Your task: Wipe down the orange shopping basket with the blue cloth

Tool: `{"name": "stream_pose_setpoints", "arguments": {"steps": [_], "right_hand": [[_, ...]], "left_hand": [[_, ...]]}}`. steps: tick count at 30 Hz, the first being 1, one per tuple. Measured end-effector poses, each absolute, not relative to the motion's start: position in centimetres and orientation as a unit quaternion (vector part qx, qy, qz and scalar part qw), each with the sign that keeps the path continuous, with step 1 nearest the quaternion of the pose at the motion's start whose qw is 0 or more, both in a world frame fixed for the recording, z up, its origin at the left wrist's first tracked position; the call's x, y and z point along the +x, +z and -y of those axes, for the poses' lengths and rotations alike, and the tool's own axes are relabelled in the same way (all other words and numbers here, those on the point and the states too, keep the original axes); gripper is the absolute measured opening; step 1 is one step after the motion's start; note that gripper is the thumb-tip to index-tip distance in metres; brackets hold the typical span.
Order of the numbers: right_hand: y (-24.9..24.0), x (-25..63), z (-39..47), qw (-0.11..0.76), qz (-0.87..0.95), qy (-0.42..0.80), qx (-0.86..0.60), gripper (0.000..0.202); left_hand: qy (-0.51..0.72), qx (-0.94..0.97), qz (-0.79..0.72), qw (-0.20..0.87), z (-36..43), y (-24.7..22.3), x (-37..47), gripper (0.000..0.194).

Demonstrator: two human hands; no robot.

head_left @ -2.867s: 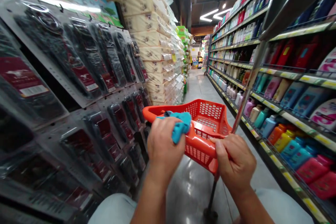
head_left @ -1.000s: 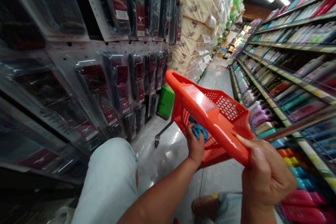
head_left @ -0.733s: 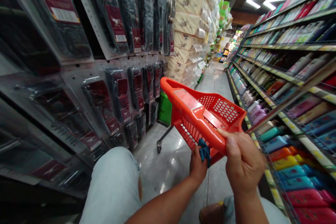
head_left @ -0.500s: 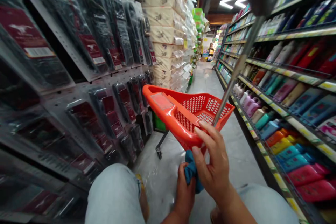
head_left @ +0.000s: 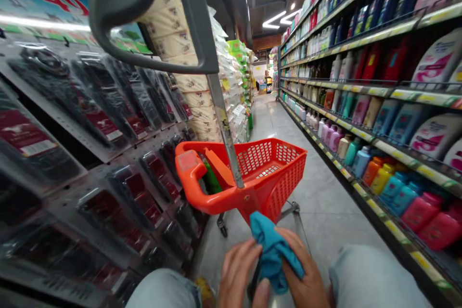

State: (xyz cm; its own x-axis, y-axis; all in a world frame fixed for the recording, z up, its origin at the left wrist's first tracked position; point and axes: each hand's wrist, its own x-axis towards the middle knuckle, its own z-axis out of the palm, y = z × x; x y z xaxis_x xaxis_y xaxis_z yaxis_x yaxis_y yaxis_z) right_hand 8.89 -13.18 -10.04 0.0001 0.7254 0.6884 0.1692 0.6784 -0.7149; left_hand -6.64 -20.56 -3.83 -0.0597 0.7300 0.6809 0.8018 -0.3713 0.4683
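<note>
A crumpled blue cloth (head_left: 276,255) is bunched between my hands at the bottom centre. My right hand (head_left: 306,269) is closed around its right side. On the left, my left hand (head_left: 236,269) has bent fingers, with the tips against the cloth's edge. A dark curved piece shows between those fingers and the thumb; what it is I cannot make out. Just beyond the hands stands an orange shopping basket cart (head_left: 249,192), with a metal pole rising to a grey loop handle (head_left: 209,65) at upper left. Its lower frame is partly hidden by the hands and cloth.
Shelves (head_left: 375,91) of shampoo and other bottles line the right side. On the left hang packaged dark goods (head_left: 108,120), with stacked tissue packs (head_left: 198,106) beyond. A grey floor aisle (head_left: 265,115) runs ahead. My knees (head_left: 162,291) flank the hands.
My right hand has left the cart's rim and come down onto the cloth. The cart has turned, with its pole and handle now leaning left instead of right. My view has shifted.
</note>
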Motion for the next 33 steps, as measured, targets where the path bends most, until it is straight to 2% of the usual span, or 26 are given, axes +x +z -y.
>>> {"name": "stream_pose_setpoints", "arguments": {"steps": [3, 6, 8, 10, 14, 18, 21, 23, 25, 27, 29, 33], "right_hand": [[-5.8, 8.4, 11.1, 0.677, 0.609, 0.217, -0.352, 0.041], [-2.3, 5.9, 9.5, 0.692, 0.6, 0.195, -0.351, 0.054], [-1.8, 3.7, 8.6, 0.667, 0.64, 0.172, -0.34, 0.065], [-3.2, 1.7, 8.0, 0.636, 0.676, 0.146, -0.341, 0.071], [-10.6, -0.1, 7.4, 0.617, 0.652, 0.135, -0.419, 0.074], [-15.5, 0.3, 6.6, 0.615, 0.613, 0.209, -0.451, 0.073], [-13.8, 1.1, 5.2, 0.664, 0.555, 0.241, -0.439, 0.062], [-11.1, 1.7, 4.2, 0.695, 0.516, 0.243, -0.438, 0.057], [-8.6, 1.9, 3.9, 0.702, 0.515, 0.245, -0.427, 0.053], [-7.2, 1.6, 4.2, 0.688, 0.55, 0.247, -0.404, 0.051], [-7.3, 1.0, 4.8, 0.672, 0.589, 0.241, -0.379, 0.053], [-9.9, 0.6, 3.9, 0.654, 0.606, 0.228, -0.391, 0.051]], "left_hand": [[-0.417, -0.663, 0.561, 0.268, 18.9, 2.4, -9.2, 0.045], [-0.354, -0.651, 0.585, 0.331, 16.2, 7.0, -10.7, 0.034], [-0.284, -0.656, 0.617, 0.33, 14.7, 8.5, -11.0, 0.029], [-0.211, -0.659, 0.644, 0.327, 13.7, 9.1, -11.1, 0.034], [-0.124, -0.659, 0.662, 0.334, 13.0, 9.8, -11.4, 0.045], [-0.114, -0.661, 0.65, 0.356, 12.3, 10.0, -12.2, 0.046], [-0.139, -0.681, 0.628, 0.349, 12.5, 10.1, -12.7, 0.042], [-0.212, -0.696, 0.604, 0.325, 13.0, 10.4, -12.3, 0.032], [-0.304, -0.707, 0.557, 0.313, 13.2, 11.0, -11.2, 0.019], [-0.328, -0.742, 0.502, 0.298, 12.2, 11.4, -9.4, 0.014], [-0.247, -0.798, 0.485, 0.26, 10.0, 11.4, -7.3, 0.02], [0.022, -0.74, 0.636, 0.218, 4.5, 9.7, -4.3, 0.036]]}}
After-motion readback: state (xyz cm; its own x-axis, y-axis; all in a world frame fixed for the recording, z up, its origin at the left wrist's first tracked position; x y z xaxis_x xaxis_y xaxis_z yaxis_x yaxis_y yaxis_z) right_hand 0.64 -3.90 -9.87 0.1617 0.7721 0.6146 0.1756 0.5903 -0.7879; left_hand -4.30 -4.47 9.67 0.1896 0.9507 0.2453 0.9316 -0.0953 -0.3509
